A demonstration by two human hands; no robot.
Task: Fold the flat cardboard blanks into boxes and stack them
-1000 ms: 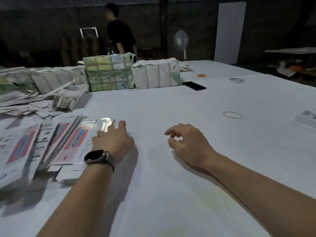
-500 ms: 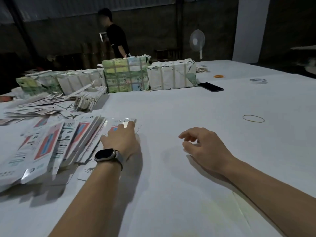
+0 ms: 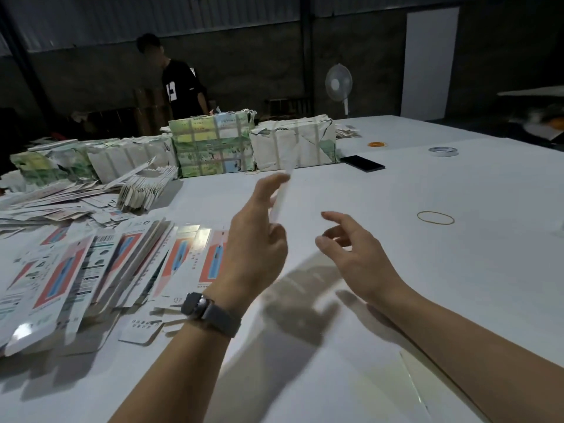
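Head view: we are lifting one blank [image 3: 282, 190], seen edge-on, pinched in our left hand [image 3: 254, 236], while our right hand [image 3: 351, 254], loosely spread and empty, is likely reaching to open it.

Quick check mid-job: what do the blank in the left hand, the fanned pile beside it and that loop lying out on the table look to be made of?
Blank in left hand: probably thin white card, seen edge-on, blurred. Fanned pile of blanks: printed card; shiny strips catching the light suggest a glossy or foil finish. Loop: likely a rubber band, thin and tan, lying limp on the table.
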